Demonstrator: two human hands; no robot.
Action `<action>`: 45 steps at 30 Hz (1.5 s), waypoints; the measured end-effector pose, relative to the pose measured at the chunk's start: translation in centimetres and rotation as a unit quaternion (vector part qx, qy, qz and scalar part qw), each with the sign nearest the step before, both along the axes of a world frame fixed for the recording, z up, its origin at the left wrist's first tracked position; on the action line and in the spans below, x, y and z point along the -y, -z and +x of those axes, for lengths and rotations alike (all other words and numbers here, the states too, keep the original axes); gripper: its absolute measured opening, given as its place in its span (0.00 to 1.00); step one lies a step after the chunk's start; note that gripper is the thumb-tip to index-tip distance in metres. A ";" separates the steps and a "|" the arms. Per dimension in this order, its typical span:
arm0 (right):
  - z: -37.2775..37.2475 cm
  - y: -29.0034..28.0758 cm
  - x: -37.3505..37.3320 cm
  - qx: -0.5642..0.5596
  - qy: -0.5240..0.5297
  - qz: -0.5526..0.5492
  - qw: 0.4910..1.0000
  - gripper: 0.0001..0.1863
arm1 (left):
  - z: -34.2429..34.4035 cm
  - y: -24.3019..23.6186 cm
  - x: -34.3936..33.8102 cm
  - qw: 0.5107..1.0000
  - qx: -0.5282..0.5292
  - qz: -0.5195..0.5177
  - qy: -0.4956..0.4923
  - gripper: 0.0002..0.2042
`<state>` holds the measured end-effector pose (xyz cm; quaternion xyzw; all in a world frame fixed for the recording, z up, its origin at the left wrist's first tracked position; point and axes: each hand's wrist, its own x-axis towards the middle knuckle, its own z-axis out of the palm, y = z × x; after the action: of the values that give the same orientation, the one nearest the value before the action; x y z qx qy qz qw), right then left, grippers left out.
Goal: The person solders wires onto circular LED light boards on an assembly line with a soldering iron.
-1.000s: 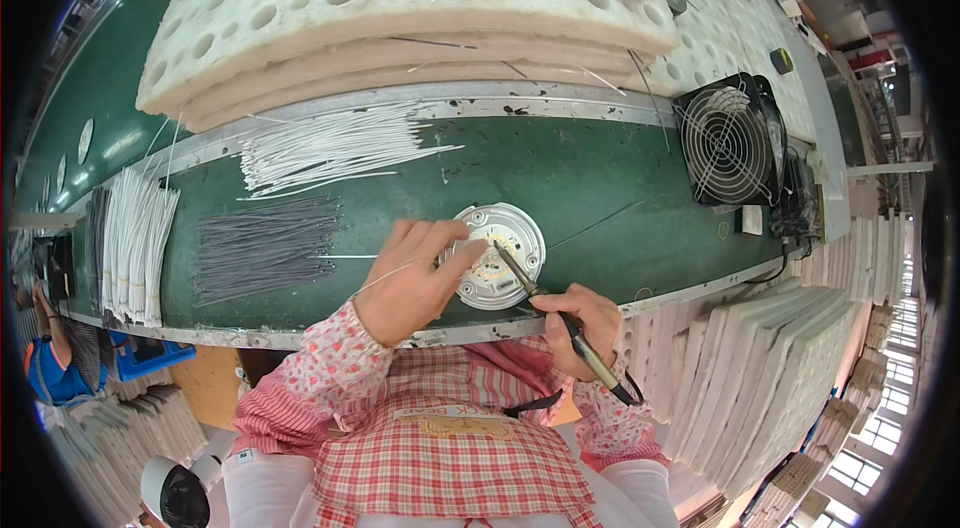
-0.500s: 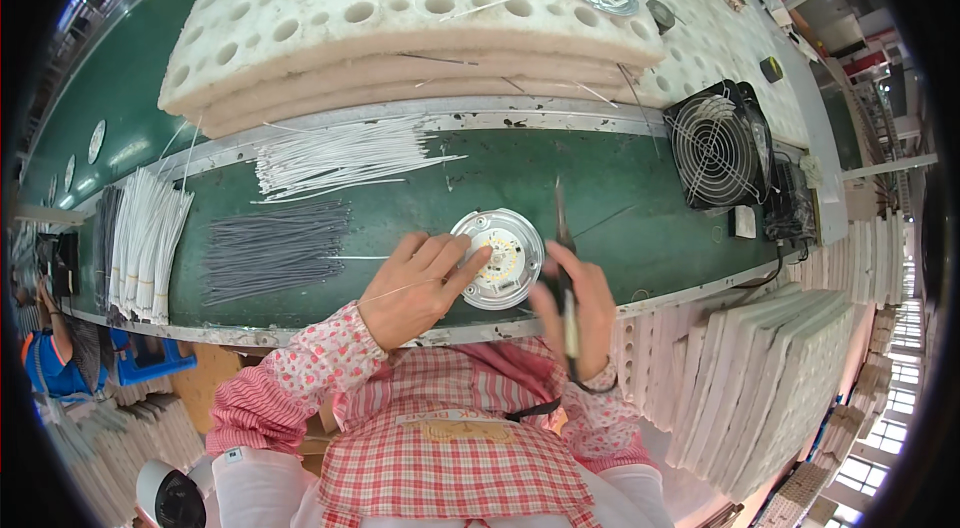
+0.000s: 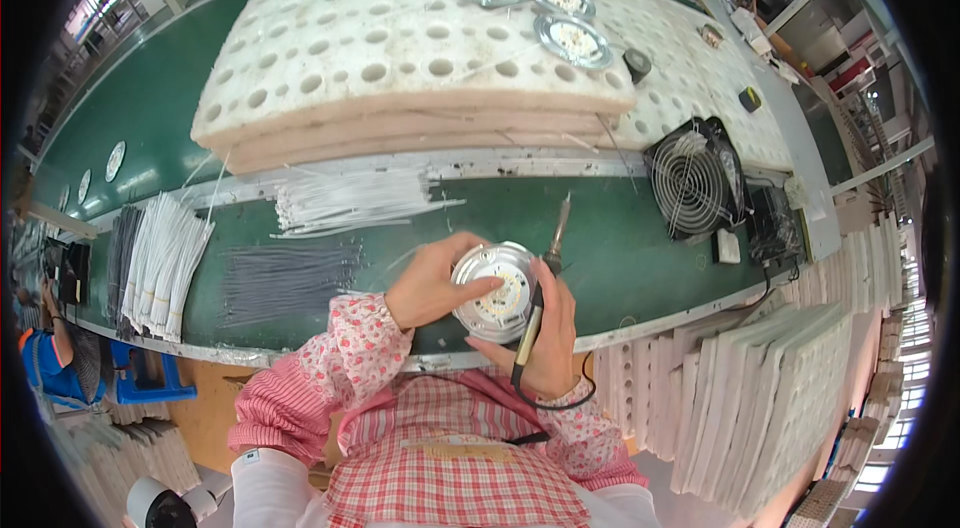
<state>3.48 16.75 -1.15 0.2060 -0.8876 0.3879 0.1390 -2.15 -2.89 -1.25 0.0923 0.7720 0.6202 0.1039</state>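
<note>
A round silver LED lamp base with a pale circuit board is held near the table's front edge. My left hand grips its left side, the thumb lying over the board. On the right rim, the fingers of my right hand touch the lamp base. That same hand is closed around a soldering iron, whose metal tip points up and away from the lamp. A black cord loops from the iron beside my right wrist. Left of my hands lie dark grey wires and white wires.
Bundled white wires stand at the table's left. Stacked white foam trays with round holes line the back, bearing several lamp bases. A black fan stands at the right. More foam boards are stacked below the right edge; a person is far left.
My right hand has moved left with the soldering iron and now touches the lamp base. My left thumb reaches further over the board. The view has shifted, showing more lamp bases at the back.
</note>
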 end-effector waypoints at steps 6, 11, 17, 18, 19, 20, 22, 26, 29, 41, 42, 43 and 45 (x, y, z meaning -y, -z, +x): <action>-0.2 1.2 -0.9 -0.028 0.070 -0.092 0.993 0.62 | -5.9 -4.1 1.0 0.995 -0.002 0.099 -0.026 0.17; -0.3 1.4 -1.7 -0.026 0.087 -0.075 0.993 0.57 | -16.7 -12.1 -0.2 0.962 -0.114 0.194 -0.156 0.18; -0.8 1.0 -1.3 -0.019 0.091 -0.089 0.992 0.48 | -26.9 -10.1 1.3 0.911 -0.143 -0.298 -0.246 0.31; -0.7 1.2 -1.0 -0.012 0.095 -0.102 0.990 0.48 | -27.3 -10.0 2.2 0.915 -0.126 -0.308 -0.229 0.35; -0.8 1.3 -0.6 -0.004 0.095 -0.116 0.989 0.48 | -27.5 -9.9 2.9 0.912 -0.125 -0.310 -0.239 0.35; -1.0 1.2 -0.2 -0.010 0.089 -0.117 0.989 0.46 | -27.6 -9.8 3.6 0.896 -0.129 -0.361 -0.226 0.33; -0.8 1.3 0.3 0.000 0.083 -0.128 0.988 0.45 | -26.1 -10.3 5.2 0.880 -0.135 -0.407 -0.203 0.32; -0.7 1.0 -0.2 -0.003 0.122 -0.139 0.983 0.41 | -21.6 -10.6 7.6 0.875 -0.256 -0.337 -0.236 0.25; -0.4 1.3 -0.5 -0.016 0.144 -0.080 0.986 0.40 | -17.0 -11.9 14.6 0.828 -0.391 -0.272 -0.296 0.13; -0.1 1.3 0.8 -0.005 0.183 0.122 0.975 0.36 | -6.3 -2.6 56.5 0.554 0.057 -0.609 -0.565 0.10; 0.0 1.0 1.4 0.010 0.210 0.144 0.967 0.36 | -7.0 -1.7 57.8 0.545 0.060 -0.615 -0.567 0.11; 0.0 0.7 1.8 0.026 0.239 0.164 0.957 0.35 | -7.5 -0.8 59.1 0.559 0.101 -0.611 -0.551 0.13; -0.4 1.1 2.3 -0.012 0.250 0.175 0.952 0.35 | -6.8 1.6 63.3 0.547 0.099 -0.624 -0.550 0.14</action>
<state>3.11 14.47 -2.23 0.0028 -0.9628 0.1768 0.2042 -8.90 -66.22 -2.80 -0.5001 0.8495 -0.0764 -0.1499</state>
